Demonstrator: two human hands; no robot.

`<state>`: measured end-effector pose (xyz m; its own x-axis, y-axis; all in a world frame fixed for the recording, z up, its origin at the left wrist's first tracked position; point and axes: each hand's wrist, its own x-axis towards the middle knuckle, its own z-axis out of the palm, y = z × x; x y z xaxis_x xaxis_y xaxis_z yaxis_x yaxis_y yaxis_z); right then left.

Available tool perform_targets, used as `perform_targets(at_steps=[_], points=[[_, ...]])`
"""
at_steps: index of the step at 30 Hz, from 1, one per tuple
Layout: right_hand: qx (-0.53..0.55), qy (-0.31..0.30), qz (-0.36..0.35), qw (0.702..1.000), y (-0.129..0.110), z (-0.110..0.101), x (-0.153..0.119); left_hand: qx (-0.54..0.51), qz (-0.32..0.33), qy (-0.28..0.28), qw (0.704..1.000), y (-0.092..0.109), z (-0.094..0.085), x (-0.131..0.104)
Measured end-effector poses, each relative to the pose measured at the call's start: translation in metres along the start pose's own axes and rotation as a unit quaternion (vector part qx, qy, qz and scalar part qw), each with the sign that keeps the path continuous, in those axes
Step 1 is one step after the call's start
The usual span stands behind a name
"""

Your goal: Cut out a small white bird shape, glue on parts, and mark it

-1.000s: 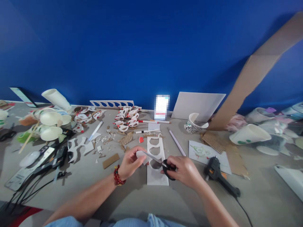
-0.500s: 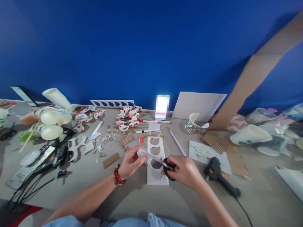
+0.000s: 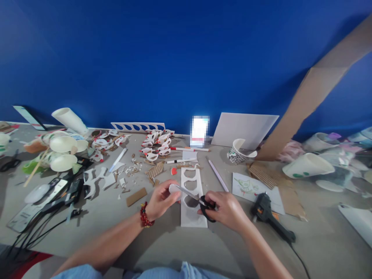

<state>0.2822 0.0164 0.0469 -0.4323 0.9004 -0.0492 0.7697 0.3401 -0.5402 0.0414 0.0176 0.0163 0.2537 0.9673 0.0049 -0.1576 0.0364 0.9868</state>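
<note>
My left hand (image 3: 161, 198), with a red bead bracelet at the wrist, pinches a small rounded white piece (image 3: 173, 189), perhaps foam board or card. In my right hand (image 3: 225, 208) are black-handled scissors (image 3: 207, 207), my fingers in the loops. Their blades reach left to the white piece, looking nearly closed at its edge. Below both hands lies a white board strip (image 3: 193, 221) with several holes cut through it. A small red cutout (image 3: 173, 171) rests just beyond my left hand.
Small white-and-red bird figures (image 3: 157, 145) cluster at the back. A hot glue gun (image 3: 269, 217) lies on the right by a bird drawing (image 3: 247, 186). Cables and a power strip (image 3: 37, 205) occupy the left. Paper cups (image 3: 308, 166), a pencil-like stick (image 3: 217, 174) and cardboard scraps (image 3: 136, 197) lie about.
The scissor blades have drawn slightly closer together on the white piece. Both hands stay in nearly the same place.
</note>
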Motion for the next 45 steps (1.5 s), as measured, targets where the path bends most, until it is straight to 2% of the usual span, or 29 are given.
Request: perform_targets(at_steps=[8,17,27,35,39,45], points=[[0.019,0.014,0.009,1.0,0.007,0.001,-0.001,0.014,0.021,-0.012,1.0,-0.004,-0.004,0.0],[-0.012,0.01,-0.012,1.0,0.003,-0.001,-0.001,0.071,0.02,-0.017,0.997,-0.007,-0.007,-0.001],[-0.033,0.009,-0.034,0.999,0.005,0.0,-0.002,0.064,0.006,-0.017,0.998,-0.009,-0.008,-0.002],[-0.035,0.009,-0.024,0.999,0.007,0.001,-0.001,0.048,0.009,-0.027,0.998,-0.008,-0.006,-0.002],[-0.004,0.019,0.001,1.0,0.008,0.003,-0.001,0.046,0.015,-0.026,0.998,-0.006,-0.005,-0.001],[0.0,-0.002,-0.018,1.0,0.004,0.0,-0.001,0.074,0.036,-0.037,0.996,0.003,-0.005,0.0]])
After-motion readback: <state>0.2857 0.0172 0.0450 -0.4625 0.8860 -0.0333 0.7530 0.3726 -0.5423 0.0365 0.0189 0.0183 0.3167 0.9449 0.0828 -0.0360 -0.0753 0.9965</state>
